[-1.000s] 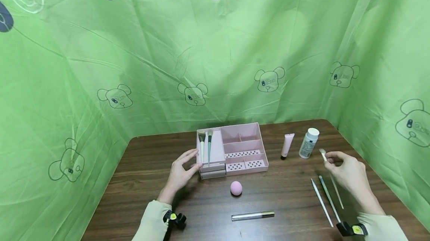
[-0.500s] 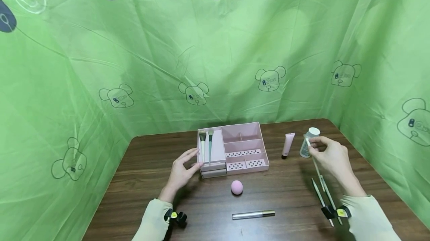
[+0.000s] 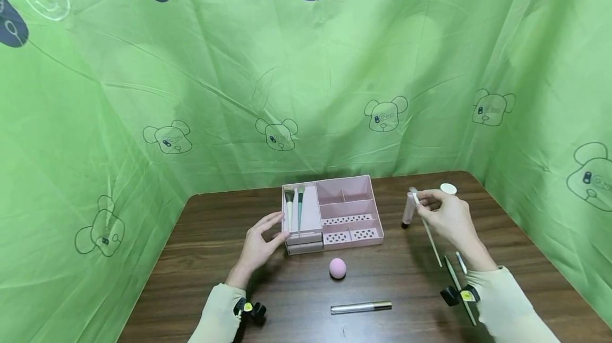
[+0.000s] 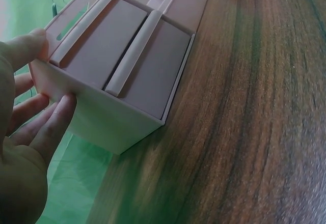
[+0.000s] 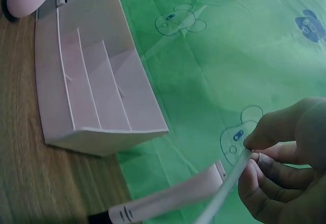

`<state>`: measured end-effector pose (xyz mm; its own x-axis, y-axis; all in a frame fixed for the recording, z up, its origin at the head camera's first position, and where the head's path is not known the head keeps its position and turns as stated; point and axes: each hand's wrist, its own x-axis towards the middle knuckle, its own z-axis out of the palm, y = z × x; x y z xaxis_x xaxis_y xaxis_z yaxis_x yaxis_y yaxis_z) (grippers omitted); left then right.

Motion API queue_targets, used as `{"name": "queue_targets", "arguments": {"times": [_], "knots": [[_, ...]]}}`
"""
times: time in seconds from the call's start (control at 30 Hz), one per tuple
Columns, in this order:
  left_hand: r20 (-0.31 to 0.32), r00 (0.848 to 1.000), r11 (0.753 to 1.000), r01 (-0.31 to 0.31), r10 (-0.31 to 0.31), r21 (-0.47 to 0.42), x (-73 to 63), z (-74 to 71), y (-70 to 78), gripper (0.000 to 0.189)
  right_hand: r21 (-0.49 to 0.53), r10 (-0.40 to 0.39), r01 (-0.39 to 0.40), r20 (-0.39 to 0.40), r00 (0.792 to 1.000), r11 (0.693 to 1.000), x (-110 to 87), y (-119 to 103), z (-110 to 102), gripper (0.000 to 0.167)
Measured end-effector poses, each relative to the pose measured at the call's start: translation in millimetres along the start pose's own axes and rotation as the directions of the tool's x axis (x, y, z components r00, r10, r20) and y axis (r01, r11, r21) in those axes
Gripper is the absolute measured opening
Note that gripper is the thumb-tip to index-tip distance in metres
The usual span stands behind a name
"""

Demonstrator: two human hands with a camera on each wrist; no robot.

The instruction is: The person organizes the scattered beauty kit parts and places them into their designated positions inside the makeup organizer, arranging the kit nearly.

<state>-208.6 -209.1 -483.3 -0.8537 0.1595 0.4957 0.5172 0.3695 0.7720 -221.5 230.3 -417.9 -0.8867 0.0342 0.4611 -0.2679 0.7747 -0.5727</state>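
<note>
My left hand (image 3: 258,245) holds the left front corner of a pink makeup organizer (image 3: 313,210). In the left wrist view, thumb and fingertips touch its front edge and side wall, beside two drawers (image 4: 107,40). Two makeup brushes, one pale-handled (image 3: 289,213) and one green-handled (image 3: 299,210), lie on its left top. Over the table's right side, my right hand (image 3: 447,221) pinches a slim white makeup brush (image 3: 432,240) near its head; the handle slants down toward me. Just behind it stands a pink squeeze tube (image 3: 408,213), partly covered in the head view but plainer in the right wrist view.
A white-capped bottle (image 3: 448,188) is mostly hidden behind the right hand. Two slim sticks, one pale green (image 3: 453,273) and one whitish (image 3: 461,262), lie by the right forearm. A pink ball-shaped sponge (image 3: 337,268) and a silver tube (image 3: 360,307) lie before the organizer.
My right hand has carried the white brush leftward from the table's right side, past the bottle to the pink tube, lifting it off the table. The left hand stays on the organizer.
</note>
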Motion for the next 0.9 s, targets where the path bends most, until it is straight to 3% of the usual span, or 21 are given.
{"name": "queue_targets", "arguments": {"times": [0.27, 0.57, 0.9], "knots": [[0.024, 0.999, 0.995, 0.042, -0.040, -0.088, -0.6, -0.2, -0.7, 0.049, 0.027, -0.042, 0.042, -0.010, 0.999, 0.999, 8.5, -8.5, 9.6, 0.015], [0.016, 1.000, 0.998, -0.001, 0.002, -0.069, -1.3, 1.0, -3.0, 0.048, 0.143, -0.014, 0.009, 0.034, 0.999, 0.990, 15.7, -21.1, 20.4, 0.018], [0.013, 1.000, 0.998, -0.001, 0.002, -0.068, -0.3, 0.6, -5.4, 0.048, 0.117, -0.027, 0.025, 0.015, 1.000, 0.993, 26.4, -41.6, 34.1, 0.018]]}}
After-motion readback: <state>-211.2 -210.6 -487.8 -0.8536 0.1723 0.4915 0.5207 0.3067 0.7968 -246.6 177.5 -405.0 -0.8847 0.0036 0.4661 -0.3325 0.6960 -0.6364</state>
